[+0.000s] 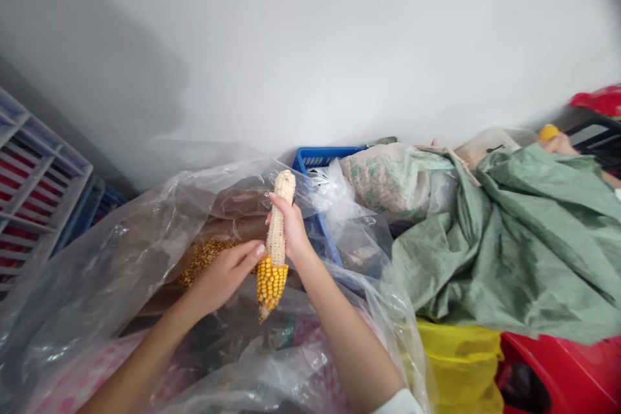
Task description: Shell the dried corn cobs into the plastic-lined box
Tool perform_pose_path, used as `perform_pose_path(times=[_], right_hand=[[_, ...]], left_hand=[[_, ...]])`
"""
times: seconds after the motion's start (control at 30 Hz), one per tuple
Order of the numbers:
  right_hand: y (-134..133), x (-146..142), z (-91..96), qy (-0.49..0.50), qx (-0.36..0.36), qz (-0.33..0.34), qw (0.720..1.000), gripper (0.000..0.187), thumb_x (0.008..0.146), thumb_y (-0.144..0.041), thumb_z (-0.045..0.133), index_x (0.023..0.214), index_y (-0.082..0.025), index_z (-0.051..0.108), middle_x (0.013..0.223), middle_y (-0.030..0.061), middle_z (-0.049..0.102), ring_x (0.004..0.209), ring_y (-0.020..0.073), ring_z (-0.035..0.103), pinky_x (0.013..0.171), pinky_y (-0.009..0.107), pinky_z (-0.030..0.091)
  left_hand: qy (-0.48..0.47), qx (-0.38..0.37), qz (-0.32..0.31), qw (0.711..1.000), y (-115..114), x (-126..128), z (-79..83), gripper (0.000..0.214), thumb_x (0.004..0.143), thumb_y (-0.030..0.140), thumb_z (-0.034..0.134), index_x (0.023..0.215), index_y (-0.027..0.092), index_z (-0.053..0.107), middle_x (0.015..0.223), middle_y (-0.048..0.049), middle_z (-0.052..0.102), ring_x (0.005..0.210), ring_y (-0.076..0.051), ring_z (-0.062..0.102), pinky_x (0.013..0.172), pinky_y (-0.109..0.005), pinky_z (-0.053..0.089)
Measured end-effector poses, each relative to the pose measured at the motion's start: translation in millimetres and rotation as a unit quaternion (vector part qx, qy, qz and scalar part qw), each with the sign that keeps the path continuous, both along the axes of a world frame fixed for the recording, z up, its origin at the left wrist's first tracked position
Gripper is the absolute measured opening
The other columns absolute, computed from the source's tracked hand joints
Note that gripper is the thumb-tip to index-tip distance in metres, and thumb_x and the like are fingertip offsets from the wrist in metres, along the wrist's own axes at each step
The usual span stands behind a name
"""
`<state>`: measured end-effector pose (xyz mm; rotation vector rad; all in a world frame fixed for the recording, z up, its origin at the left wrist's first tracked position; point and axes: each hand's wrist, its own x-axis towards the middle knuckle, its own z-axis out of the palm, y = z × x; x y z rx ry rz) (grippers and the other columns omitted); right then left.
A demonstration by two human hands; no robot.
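Observation:
My right hand (292, 230) grips a corn cob (276, 239) by its bare, pale upper part and holds it upright. Yellow kernels are left only on the cob's lower end (270, 281). My left hand (224, 273) rests against those kernels, thumb pressed on the top row. Below and behind the hands lies a pile of loose yellow kernels (206, 257) inside a container lined with clear plastic sheet (116, 259).
A blue crate (317, 158) stands behind the cob against the white wall. A grey slatted crate (33, 187) is at the left. Green woven sacks (514, 252) fill the right, over a yellow bag (460, 362) and a red tub (563, 369). Another person's hand (557, 140) shows at the far right.

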<state>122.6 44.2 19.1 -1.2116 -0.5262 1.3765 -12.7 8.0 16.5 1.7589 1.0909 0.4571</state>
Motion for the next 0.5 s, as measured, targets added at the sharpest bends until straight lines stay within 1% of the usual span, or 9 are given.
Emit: perform_pose_path(times=[0.07, 0.13, 0.23, 0.4, 0.43, 0.5], right_hand=[[0, -1, -0.5, -0.013, 0.005, 0.004, 1.0, 0.028, 0.064, -0.041, 0.063, 0.068, -0.017, 0.048, 0.04, -0.0058, 0.047, 0.034, 0.0077, 0.04, 0.037, 0.02, 0.031], [-2, -2, -1.6, -0.031, 0.015, 0.02, 0.999, 0.029, 0.063, -0.041, 0.064, 0.07, -0.017, 0.049, 0.041, -0.0061, 0.047, 0.036, 0.0082, 0.042, 0.037, 0.02, 0.032], [-4, -4, -4.6, -0.056, 0.01, 0.028, 0.998, 0.03, 0.062, -0.041, 0.066, 0.072, -0.017, 0.05, 0.042, -0.0059, 0.048, 0.036, 0.0087, 0.043, 0.037, 0.02, 0.033], [-5, -6, -9.6, -0.048, -0.025, 0.015, 0.998, 0.03, 0.062, -0.041, 0.065, 0.072, -0.017, 0.051, 0.04, -0.0056, 0.047, 0.035, 0.009, 0.043, 0.036, 0.02, 0.032], [-5, -7, -10.1, -0.043, -0.033, 0.013, 0.998, 0.03, 0.062, -0.041, 0.065, 0.072, -0.017, 0.051, 0.039, -0.0056, 0.047, 0.035, 0.009, 0.042, 0.035, 0.02, 0.031], [-5, -10, -10.5, -0.029, -0.04, 0.009, 0.999, 0.03, 0.062, -0.041, 0.065, 0.072, -0.017, 0.05, 0.039, -0.0053, 0.047, 0.035, 0.0092, 0.042, 0.035, 0.02, 0.031]], left_hand=[[-0.006, -0.03, -0.043, 0.999, -2, 0, 4.8, 0.038, 0.082, 0.044, 0.038, 0.098, 0.018, 0.061, 0.089, -0.0044, 0.067, 0.084, -0.022, 0.06, 0.077, -0.029, 0.043], [0.003, -0.032, -0.045, 0.998, -4, 2, 5.3, 0.036, 0.081, 0.043, 0.039, 0.093, 0.018, 0.061, 0.082, -0.0039, 0.067, 0.076, -0.021, 0.06, 0.07, -0.028, 0.043], [0.021, -0.028, -0.041, 0.999, -6, 4, -0.3, 0.034, 0.083, 0.042, 0.036, 0.088, 0.018, 0.06, 0.077, -0.0045, 0.066, 0.071, -0.021, 0.06, 0.068, -0.028, 0.042], [0.054, -0.002, -0.043, 0.998, -9, 6, -9.1, 0.033, 0.086, 0.04, 0.03, 0.082, 0.019, 0.054, 0.074, -0.0056, 0.065, 0.069, -0.021, 0.06, 0.065, -0.027, 0.039], [0.062, 0.003, -0.04, 0.997, -9, 7, -10.3, 0.033, 0.086, 0.04, 0.027, 0.08, 0.02, 0.053, 0.073, -0.0057, 0.064, 0.068, -0.021, 0.06, 0.064, -0.027, 0.038], [0.08, 0.019, -0.016, 0.996, -9, 8, -12.6, 0.036, 0.087, 0.039, 0.023, 0.075, 0.02, 0.051, 0.07, -0.0061, 0.063, 0.067, -0.021, 0.059, 0.063, -0.027, 0.037]])
